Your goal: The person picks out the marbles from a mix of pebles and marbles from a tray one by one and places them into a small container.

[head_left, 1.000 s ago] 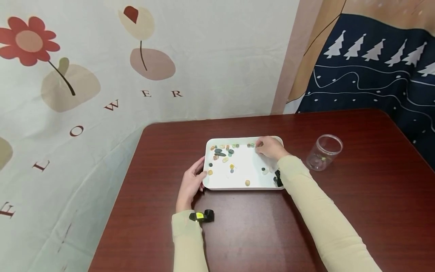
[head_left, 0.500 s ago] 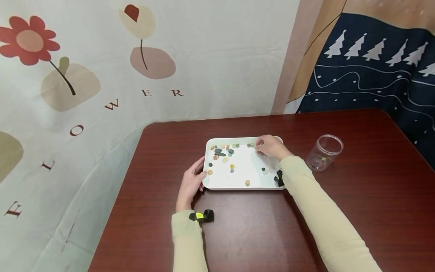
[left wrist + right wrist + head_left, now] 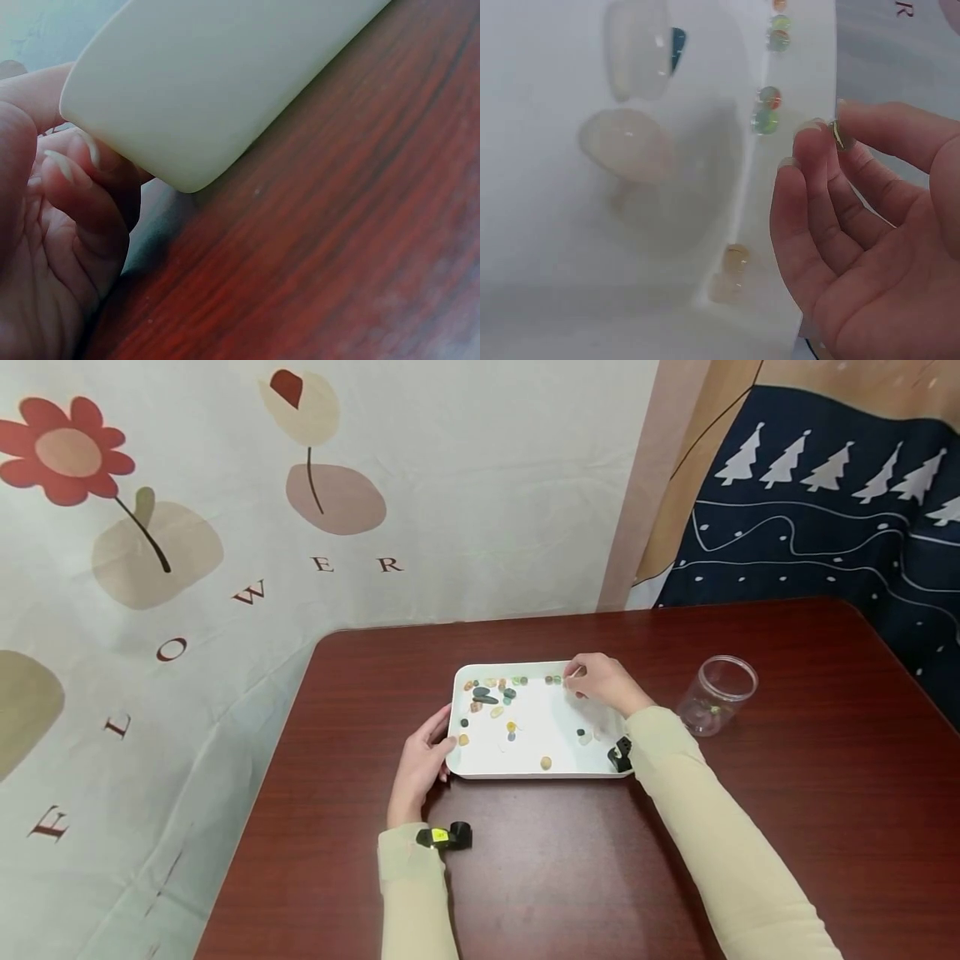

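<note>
A shallow white tray [image 3: 540, 735] holds several small stones and glass marbles. My left hand [image 3: 422, 764] grips its left edge, thumb at the rim; in the left wrist view the other fingers [image 3: 90, 202] curl beside the tray's corner. Over the tray's far right part, my right hand [image 3: 603, 681] pinches a small greenish glass marble [image 3: 841, 136] between thumb and finger. Two green marbles [image 3: 765, 120] lie along the tray's far side close to those fingertips. Large pale translucent stones [image 3: 628, 142] sit further in.
A clear round jar [image 3: 716, 695] with a small greenish thing inside stands right of the tray on the dark red wooden table [image 3: 555, 868]. Dark oval stones [image 3: 486, 699] cluster at the tray's far left. A flower-printed cloth [image 3: 480, 502] hangs behind the table.
My right hand has lifted slightly and shifted a little right, with its fingertips still near the tray's far side. My left hand and the tray have stayed in place.
</note>
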Motion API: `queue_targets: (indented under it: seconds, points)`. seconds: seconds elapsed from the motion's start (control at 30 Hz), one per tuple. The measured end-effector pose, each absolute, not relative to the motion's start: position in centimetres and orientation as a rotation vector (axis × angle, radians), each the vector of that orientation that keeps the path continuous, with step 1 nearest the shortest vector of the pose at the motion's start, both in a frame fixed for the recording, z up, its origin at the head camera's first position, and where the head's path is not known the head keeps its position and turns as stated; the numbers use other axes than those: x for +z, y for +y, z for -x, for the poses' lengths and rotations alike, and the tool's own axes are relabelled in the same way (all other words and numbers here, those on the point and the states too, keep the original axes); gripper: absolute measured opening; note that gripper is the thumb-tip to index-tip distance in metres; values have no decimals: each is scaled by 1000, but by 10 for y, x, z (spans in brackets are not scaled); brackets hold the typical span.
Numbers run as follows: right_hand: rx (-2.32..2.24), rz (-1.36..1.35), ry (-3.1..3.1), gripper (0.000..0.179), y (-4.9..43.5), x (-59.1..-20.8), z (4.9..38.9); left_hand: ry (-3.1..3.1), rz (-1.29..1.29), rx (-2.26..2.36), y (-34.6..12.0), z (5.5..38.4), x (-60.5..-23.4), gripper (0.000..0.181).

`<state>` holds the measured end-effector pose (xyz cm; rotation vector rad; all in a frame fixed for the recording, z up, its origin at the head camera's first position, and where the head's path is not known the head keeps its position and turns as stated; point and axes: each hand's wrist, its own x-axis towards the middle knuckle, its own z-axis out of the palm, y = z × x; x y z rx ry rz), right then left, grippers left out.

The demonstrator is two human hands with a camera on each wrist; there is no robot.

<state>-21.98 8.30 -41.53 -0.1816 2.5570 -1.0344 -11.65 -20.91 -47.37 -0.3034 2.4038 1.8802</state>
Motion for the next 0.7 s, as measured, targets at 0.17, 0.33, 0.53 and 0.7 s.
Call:
queue_targets:
  seconds: [0.17, 0.33, 0.53, 0.7]
  points:
    - [-1081, 212, 2556, 20, 86, -409, 216, 2406, 303, 1871, -210, 117, -473, 50]
    - [-1126, 250, 2562, 19, 88, -404, 212, 2412, 294, 1871, -210, 117, -472, 51]
    - [-1147, 275, 2579, 21, 88, -397, 207, 2394, 313, 1864, -211, 116, -470, 50]
    - [-1171, 297, 2610, 20, 89, -390, 200, 2392, 309, 1860, -210, 116, -470, 50]
